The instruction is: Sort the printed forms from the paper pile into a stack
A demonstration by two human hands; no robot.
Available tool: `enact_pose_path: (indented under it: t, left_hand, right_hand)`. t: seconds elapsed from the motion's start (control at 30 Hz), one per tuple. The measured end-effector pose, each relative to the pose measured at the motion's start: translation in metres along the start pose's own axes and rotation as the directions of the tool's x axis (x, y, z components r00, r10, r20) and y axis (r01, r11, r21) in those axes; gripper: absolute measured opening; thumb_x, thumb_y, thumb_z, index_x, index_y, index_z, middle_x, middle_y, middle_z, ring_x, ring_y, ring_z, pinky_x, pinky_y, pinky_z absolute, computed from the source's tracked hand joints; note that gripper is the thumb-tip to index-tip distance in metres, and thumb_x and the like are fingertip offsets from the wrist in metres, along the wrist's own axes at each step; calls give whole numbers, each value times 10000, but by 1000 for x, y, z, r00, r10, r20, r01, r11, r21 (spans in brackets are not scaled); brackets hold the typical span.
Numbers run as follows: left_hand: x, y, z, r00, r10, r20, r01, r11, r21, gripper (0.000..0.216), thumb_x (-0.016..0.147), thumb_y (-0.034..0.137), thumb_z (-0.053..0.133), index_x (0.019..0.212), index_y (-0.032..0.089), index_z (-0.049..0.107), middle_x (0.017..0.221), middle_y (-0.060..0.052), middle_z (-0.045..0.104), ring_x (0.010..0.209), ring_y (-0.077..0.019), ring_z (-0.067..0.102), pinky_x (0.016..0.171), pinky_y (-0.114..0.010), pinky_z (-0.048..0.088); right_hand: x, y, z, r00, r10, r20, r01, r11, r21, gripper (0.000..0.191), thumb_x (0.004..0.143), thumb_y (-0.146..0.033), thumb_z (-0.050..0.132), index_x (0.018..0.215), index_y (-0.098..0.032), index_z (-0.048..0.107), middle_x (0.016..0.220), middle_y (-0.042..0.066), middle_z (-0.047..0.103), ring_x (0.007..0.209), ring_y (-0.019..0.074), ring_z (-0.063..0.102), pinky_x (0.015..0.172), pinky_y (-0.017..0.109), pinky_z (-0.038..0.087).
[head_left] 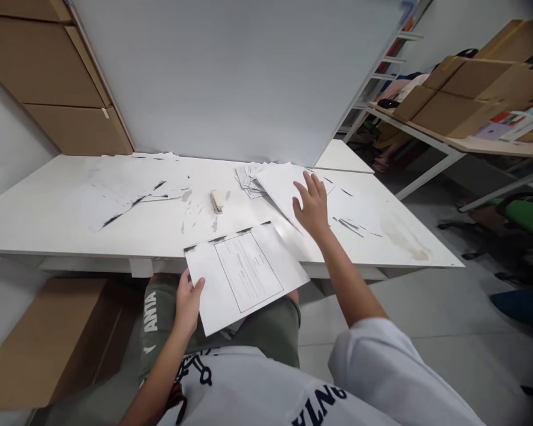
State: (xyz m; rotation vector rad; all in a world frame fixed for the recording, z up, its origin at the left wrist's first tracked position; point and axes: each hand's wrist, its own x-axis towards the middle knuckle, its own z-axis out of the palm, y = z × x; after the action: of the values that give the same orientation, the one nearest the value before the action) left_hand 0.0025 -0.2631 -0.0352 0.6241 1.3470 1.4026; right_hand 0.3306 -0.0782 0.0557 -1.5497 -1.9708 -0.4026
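My left hand (189, 302) grips the left edge of a printed sheet of paper (249, 272), with the thumb on top. The sheet carries a framed block of text and dark marks along its far edge. It is tilted over my lap at the table's front edge; I cannot tell if it is one sheet or several. My right hand (311, 204) is raised with fingers spread and nothing in it, over or beside a pile of white papers (278, 180). A cream stapler (216, 202) lies on the table between the paper piles.
More loose papers (119, 192) with black-marked edges lie on the left of the white table (195, 236). A large white board (244, 77) stands along the back. Cardboard boxes (62, 77) are stacked at the left, and another carton (48, 337) sits on the floor.
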Motion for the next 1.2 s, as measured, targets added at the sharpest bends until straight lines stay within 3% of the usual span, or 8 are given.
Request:
enact_pose_path:
  t: [0.1, 0.23, 0.37, 0.53, 0.77, 0.93, 1.07, 1.2]
  left_hand:
    - [16, 10, 6, 997, -4, 72, 3, 1000, 16, 708, 632, 500, 843, 1207, 184, 574, 990, -100, 756, 886, -265, 725, 747, -327, 581]
    - [37, 46, 18, 964, 54, 260, -79, 993, 86, 475, 650, 458, 844, 999, 183, 676, 919, -82, 755, 864, -242, 709, 690, -258, 560]
    - [54, 102, 34, 928, 118, 353, -169, 978, 118, 317, 628, 294, 878, 885, 181, 730, 870, -67, 747, 891, -256, 695, 650, -231, 547]
    - [76, 146, 40, 909, 296, 293, -320, 947, 36, 265, 595, 212, 890, 815, 176, 746, 895, -57, 757, 1014, -303, 680, 775, -309, 579]
    - [129, 112, 30, 892, 417, 174, -406, 909, -96, 447, 549, 425, 917, 885, 213, 713, 1047, -70, 747, 1142, -266, 647, 918, -314, 533]
    - [153, 79, 21, 837, 425, 345, -442, 896, -32, 518, 569, 548, 875, 917, 189, 737, 1088, -103, 736, 1023, -258, 682, 913, -352, 512]
    - [158, 73, 21, 859, 348, 375, -412, 905, 104, 456, 601, 525, 860, 872, 181, 733, 891, -63, 746, 953, -250, 676, 879, -347, 505]
    - [161, 74, 19, 871, 275, 408, -315, 949, 34, 464, 596, 570, 843, 827, 189, 712, 821, -50, 726, 939, -251, 668, 878, -355, 500]
  right_hand:
    - [-78, -32, -18, 995, 50, -85, -34, 982, 188, 298, 978, -318, 413, 1160, -238, 635, 1287, 116, 616, 1283, 270, 503, 1086, 477, 386]
    - [-147, -29, 9, 902, 431, -26, -406, 868, 284, 406, 934, -536, 460, 1053, -203, 659, 1076, 157, 659, 1071, 329, 585, 941, 540, 476]
    - [-131, -24, 43, 893, 389, 226, -447, 713, 539, 506, 886, -613, 502, 1156, -199, 608, 1239, 179, 625, 1173, 326, 567, 973, 522, 475]
    - [-64, -45, 41, 931, 357, 74, -236, 437, 868, 510, 880, -522, 541, 1294, -260, 399, 1257, 125, 610, 1131, 242, 617, 918, 394, 514]
    - [-53, -61, 53, 757, 652, -50, -145, 242, 959, 438, 753, -427, 694, 1065, -238, 452, 1032, 59, 648, 960, 204, 636, 874, 363, 511]
    - [-79, -59, 63, 796, 601, 70, -156, 91, 984, 337, 718, -387, 750, 959, -229, 575, 980, 51, 698, 930, 215, 655, 863, 364, 501]
    - [-81, -58, 61, 808, 579, 109, -176, 61, 983, 276, 749, -472, 669, 852, -220, 618, 931, 68, 699, 936, 244, 645, 812, 368, 500]
    - [-72, -62, 49, 720, 693, 25, -170, 142, 975, 297, 742, -479, 678, 835, -219, 570, 794, 0, 621, 783, 175, 585, 740, 296, 461]
